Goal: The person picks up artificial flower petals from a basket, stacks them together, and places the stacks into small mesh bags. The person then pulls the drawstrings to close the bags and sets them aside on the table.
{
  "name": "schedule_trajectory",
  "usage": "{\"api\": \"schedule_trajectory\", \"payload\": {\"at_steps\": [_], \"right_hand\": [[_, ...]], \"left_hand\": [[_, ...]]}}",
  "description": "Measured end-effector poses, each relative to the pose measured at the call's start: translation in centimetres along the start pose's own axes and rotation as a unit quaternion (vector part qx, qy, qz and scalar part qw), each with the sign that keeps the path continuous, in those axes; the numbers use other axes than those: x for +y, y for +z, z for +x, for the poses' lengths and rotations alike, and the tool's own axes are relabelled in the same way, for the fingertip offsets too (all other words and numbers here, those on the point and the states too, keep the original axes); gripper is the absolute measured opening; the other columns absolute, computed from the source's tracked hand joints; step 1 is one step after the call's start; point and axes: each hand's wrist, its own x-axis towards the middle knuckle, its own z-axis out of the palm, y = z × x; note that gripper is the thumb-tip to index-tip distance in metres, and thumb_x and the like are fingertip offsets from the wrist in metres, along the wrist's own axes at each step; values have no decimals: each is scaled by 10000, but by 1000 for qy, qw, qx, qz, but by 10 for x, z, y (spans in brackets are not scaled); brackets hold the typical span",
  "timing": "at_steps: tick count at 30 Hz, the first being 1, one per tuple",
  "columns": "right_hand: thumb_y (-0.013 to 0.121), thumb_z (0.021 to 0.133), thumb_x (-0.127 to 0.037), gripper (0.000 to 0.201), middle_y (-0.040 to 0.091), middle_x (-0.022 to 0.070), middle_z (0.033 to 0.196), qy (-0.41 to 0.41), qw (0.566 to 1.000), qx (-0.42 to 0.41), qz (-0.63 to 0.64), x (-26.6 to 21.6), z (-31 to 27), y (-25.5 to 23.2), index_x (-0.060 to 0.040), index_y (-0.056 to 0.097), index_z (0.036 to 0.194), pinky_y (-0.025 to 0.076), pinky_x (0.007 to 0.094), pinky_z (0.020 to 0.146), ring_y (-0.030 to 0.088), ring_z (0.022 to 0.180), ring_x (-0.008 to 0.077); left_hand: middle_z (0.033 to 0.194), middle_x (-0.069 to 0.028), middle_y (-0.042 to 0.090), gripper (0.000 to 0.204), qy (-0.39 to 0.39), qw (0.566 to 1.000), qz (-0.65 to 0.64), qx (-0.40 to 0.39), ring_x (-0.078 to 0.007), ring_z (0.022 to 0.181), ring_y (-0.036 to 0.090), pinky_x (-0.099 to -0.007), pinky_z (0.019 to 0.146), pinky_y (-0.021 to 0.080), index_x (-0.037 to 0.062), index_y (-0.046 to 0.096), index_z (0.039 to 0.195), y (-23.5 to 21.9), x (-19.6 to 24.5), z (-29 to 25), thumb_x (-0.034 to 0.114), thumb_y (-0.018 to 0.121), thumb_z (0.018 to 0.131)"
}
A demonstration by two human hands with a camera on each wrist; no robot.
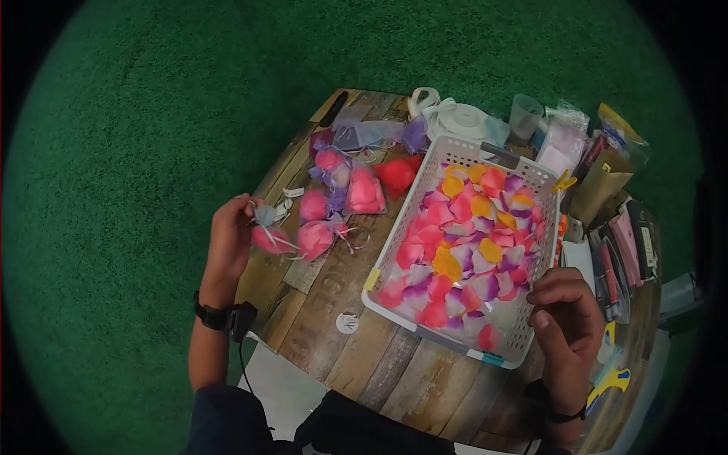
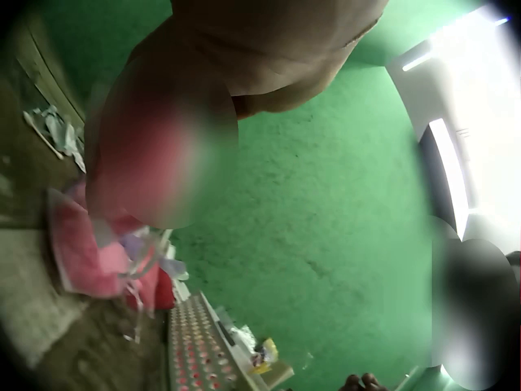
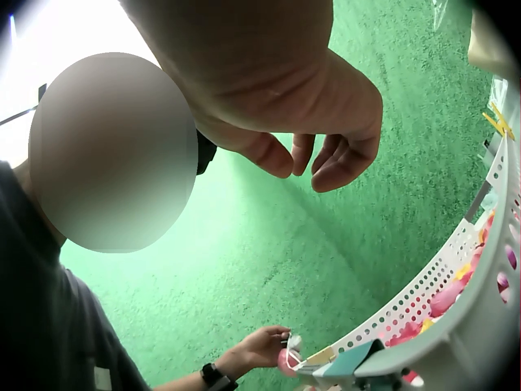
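Observation:
In the head view my left hand (image 1: 230, 239) pinches the gathered top of a small sheer pouch (image 1: 273, 240) filled with pink petals, held at the table's left edge. Close by in the left wrist view, that pouch (image 2: 146, 163) shows as a pink blur under the hand. My right hand (image 1: 569, 318) hovers by the right rim of a white perforated basket (image 1: 413, 326), its fingers loosely bent and nothing between them. Pink, purple-white and orange artificial petals (image 1: 459, 250) fill the basket. The right wrist view shows the same loosely bent fingers (image 3: 334, 171).
Several filled pouches (image 1: 315, 239) lie left of the basket, with a red pouch (image 1: 398, 176) beside it. White ribbon rolls (image 1: 462, 119) and a plastic cup (image 1: 525, 117) stand at the back. Yellow-handled scissors (image 1: 610, 387) and packets are on the right. A round sticker (image 1: 347, 323) lies in front.

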Motion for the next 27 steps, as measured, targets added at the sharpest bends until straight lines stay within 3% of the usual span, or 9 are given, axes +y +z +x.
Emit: {"api": "schedule_trajectory", "payload": {"at_steps": [4,7,9,10,14,16,20,22,27], "right_hand": [[630,836,-29,161,547,104,1094,23,1000,-12,4,1,5,7,0,605,992,423,268,830,535,968,155],[629,826,-18,158,550,100,1088,11,999,-22,-27,0,4,7,-4,611,982,423,267,833,532,964,154],[627,827,-18,150,551,101,1088,8,999,-27,-37,-1,3,8,-7,614,976,423,267,830,531,964,155],[625,828,-18,142,551,102,1088,2,998,-35,-46,-2,3,9,-10,616,969,424,267,828,530,965,155],[627,821,-1,138,554,104,1084,17,998,-41,-44,-1,3,10,-10,620,959,430,267,813,533,948,153],[635,813,15,150,563,111,1077,5,996,-70,-50,-1,3,10,-8,622,960,441,270,788,541,930,153],[641,808,25,157,571,117,1071,-14,995,-70,-63,-2,1,8,-4,623,961,449,272,766,546,915,154],[641,812,20,158,575,120,1061,-25,993,-79,-80,-5,1,6,-5,621,967,454,272,757,549,920,155],[634,814,24,273,564,112,1102,-8,998,-48,-39,0,0,5,-4,582,1081,456,268,753,558,928,151]], "left_hand": [[901,-25,592,180,-122,974,182,-62,-141,846,559,-276,763,449,93,571,832,-41,-15,13,231,545,946],[924,-8,576,135,-77,946,315,10,-124,835,559,-262,770,447,72,578,947,-39,-21,16,207,569,941],[988,-9,573,180,70,915,393,56,-113,863,557,-271,765,460,53,564,1059,-29,-20,10,161,607,922],[988,-9,573,180,70,916,392,54,-113,863,557,-271,765,460,53,564,1059,-24,-20,6,161,607,922],[1077,-64,582,294,9,923,371,-98,-149,941,569,-307,764,482,35,582,1145,33,-12,-27,141,664,883],[1102,-111,591,348,212,802,500,-248,-212,904,599,-324,776,489,30,584,1167,42,-26,-29,127,684,848],[1112,-130,604,365,208,761,558,-257,-262,896,609,-347,780,490,22,585,1140,49,-38,-34,98,698,801],[1081,-130,617,377,82,779,565,-259,-260,907,606,-354,784,485,24,572,1137,55,-27,-37,74,690,782],[1029,-134,621,442,26,806,549,-220,-263,929,606,-358,800,477,31,520,1183,48,-23,-43,36,675,768]]}}
